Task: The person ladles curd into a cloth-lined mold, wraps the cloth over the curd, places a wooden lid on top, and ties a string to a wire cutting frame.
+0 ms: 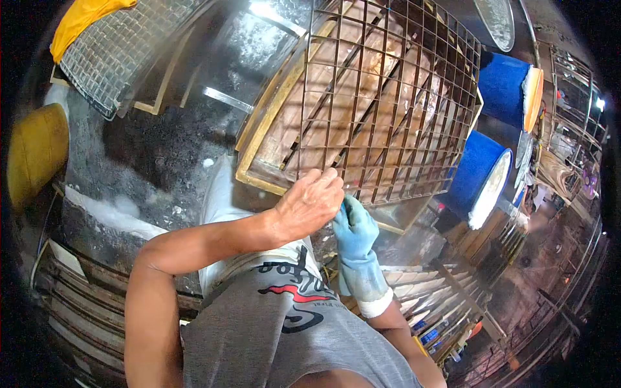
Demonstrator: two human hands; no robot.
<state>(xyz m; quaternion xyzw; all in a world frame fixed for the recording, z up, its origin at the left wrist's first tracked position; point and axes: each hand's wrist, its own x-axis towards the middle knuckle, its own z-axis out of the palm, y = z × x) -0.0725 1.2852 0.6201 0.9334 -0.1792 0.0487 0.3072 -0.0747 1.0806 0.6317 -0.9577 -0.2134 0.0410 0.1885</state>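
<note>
A rusty metal grid [362, 97] of square openings lies over a wooden-framed tray [265, 184] in front of me. My bare left hand [314, 202] is at the grid's near edge, its fingers curled together; what they pinch, if anything, is hidden. Right beside it, my right hand [356, 226] wears a light blue glove with a white cuff. Its fingers are bent toward the left hand's fingertips, and I cannot make out anything between them. Brownish wet material shows through the grid.
Two blue barrels [475, 171] with whitish rims stand to the right. At the upper left are a wire mesh [139, 48] and a yellow cloth [84, 26]. A yellow container [39, 155] is at far left. Stacked boards [414, 294] lie at lower right.
</note>
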